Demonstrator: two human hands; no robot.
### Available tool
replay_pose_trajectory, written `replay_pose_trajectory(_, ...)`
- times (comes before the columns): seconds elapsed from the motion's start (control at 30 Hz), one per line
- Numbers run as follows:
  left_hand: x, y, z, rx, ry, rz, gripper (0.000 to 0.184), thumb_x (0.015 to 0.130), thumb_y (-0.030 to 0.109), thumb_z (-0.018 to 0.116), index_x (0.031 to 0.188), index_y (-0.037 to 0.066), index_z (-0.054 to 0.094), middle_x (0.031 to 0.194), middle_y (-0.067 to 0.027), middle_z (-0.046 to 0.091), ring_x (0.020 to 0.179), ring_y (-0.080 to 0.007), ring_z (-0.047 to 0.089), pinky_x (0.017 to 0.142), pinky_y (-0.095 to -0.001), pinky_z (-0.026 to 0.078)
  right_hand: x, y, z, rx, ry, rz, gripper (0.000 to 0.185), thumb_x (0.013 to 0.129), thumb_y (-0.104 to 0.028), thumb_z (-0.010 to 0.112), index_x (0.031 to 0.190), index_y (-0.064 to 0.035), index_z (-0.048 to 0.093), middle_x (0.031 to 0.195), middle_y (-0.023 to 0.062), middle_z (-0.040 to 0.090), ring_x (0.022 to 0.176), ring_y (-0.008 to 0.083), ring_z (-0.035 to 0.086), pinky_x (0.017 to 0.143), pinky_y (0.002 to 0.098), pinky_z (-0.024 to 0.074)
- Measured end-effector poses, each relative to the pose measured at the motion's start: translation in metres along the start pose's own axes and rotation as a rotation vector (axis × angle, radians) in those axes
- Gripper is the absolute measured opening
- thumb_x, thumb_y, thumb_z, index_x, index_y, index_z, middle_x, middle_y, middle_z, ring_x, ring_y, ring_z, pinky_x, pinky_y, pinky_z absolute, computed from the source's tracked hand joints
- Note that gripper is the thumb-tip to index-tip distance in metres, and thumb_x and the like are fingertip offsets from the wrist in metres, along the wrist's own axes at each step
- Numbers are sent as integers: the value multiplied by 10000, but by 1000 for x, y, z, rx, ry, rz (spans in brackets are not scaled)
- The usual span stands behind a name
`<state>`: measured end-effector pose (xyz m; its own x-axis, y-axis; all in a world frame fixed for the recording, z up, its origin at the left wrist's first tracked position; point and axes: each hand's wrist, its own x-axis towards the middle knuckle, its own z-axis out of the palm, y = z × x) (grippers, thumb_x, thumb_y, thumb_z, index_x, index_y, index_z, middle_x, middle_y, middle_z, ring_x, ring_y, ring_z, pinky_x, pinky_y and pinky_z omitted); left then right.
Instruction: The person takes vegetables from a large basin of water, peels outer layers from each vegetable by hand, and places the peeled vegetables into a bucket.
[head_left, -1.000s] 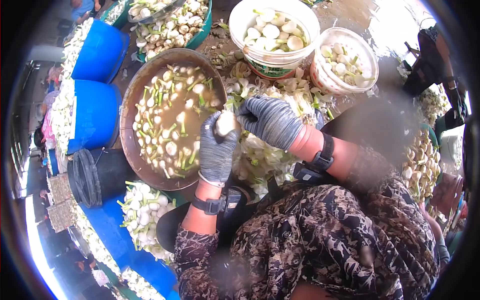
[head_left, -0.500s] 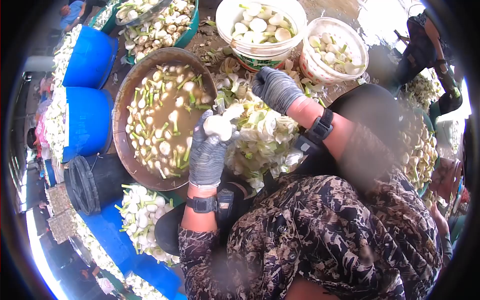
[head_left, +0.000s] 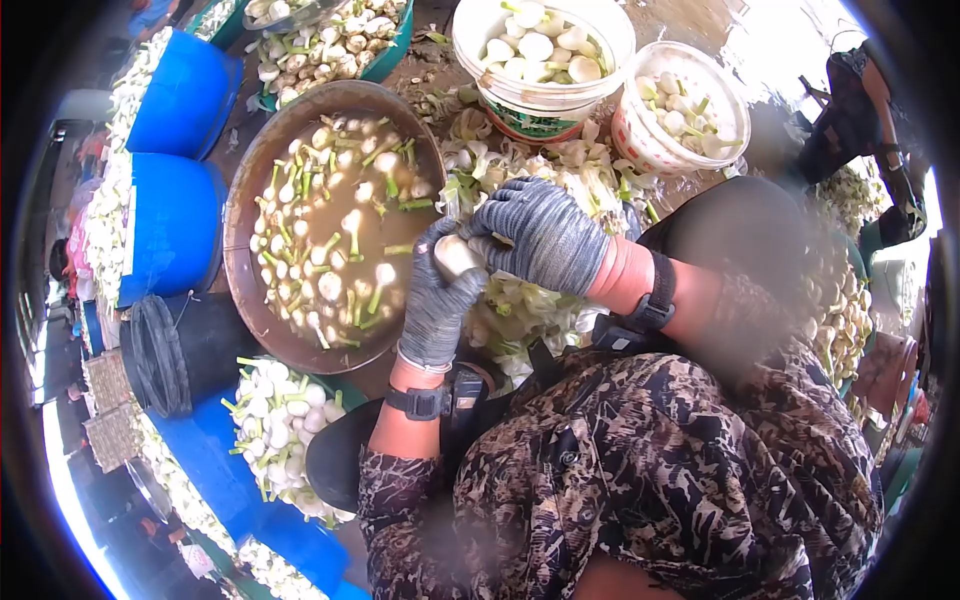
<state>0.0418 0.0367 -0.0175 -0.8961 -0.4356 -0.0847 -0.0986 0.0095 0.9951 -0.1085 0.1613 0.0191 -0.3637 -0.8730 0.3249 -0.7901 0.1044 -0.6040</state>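
Gripping a white garlic bulb [head_left: 456,258], the left hand [head_left: 438,305] has its gloved fingers clamped around it, just beside the brown basin [head_left: 350,97] of murky water and stemmed bulbs [head_left: 330,287]. The right hand [head_left: 545,237] curls close against the garlic; whether its fingers are clamped on anything cannot be told. Pale skins [head_left: 535,312] lie heaped below.

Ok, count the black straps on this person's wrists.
2: the left strap sits just behind the left hand, which holds a white bulb; the right strap sits behind the right hand. The sleeves could hide others.
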Motion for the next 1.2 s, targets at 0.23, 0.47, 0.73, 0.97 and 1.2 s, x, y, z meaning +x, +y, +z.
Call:
replay_pose_trajectory(0.23,2,-11,-3,275,-70,110,675,834,199,680,1415,50,370,1340,-103,469,1225,-199,457,1055,-333,379,-7,1,5,141,-38,175,148,817,-212,645,806,-65,641,726,163,640,711,369,630,660,454,500)
replay_pose_trajectory(0.47,-2,19,20,242,-215,179,791,770,159,713,1446,59,315,1193,-82,522,1082,-197,527,987,-338,439,-5,31,20,528,-70,513,266,881,-285,663,936,-25,663,796,191,671,744,335,664,701,399,518)
replay_pose_trajectory(0.73,6,-2,-16,18,-13,60,600,782,195,679,1311,52,435,1150,-79,522,1043,-177,521,932,-310,467,-10,2,-9,375,37,148,272,857,-265,700,999,-37,650,866,176,671,796,344,659,720,402,524)
replay_pose_trajectory(0.97,2,-16,-30,-89,58,15,592,821,273,739,1303,71,462,1183,-70,494,1084,-238,549,953,-444,509,-8,13,-8,176,105,167,100,816,-163,670,871,-82,649,798,141,649,778,356,633,700,430,511)
replay_pose_trajectory(1.2,-1,-15,-37,-463,26,-22,595,789,151,755,1307,91,470,1182,-57,503,1079,-245,559,931,-493,536,8,34,-26,-109,350,6,141,838,-190,667,943,-99,691,916,97,682,852,321,627,795,427,494)
